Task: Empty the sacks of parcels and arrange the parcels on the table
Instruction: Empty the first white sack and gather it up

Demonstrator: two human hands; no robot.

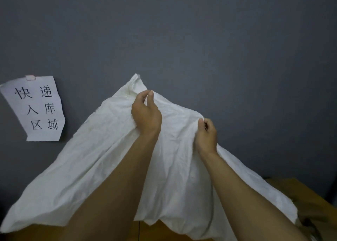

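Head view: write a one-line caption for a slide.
The left hand and right hand grip a crumpled white sack raised before a grey wall with a taped paper sign.

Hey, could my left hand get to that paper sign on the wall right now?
Probably, once freed: the left hand grips the raised sack. The sign hangs uncovered to its left, past the sack's edge.

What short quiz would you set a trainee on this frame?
1. True or false: the left hand and the right hand both grip the white sack.
2. The paper sign hangs on the wall: A) left of the sack, B) right of it, C) above it.
3. Which hand holds the sack higher up?
Key: 1 true; 2 A; 3 the left hand.
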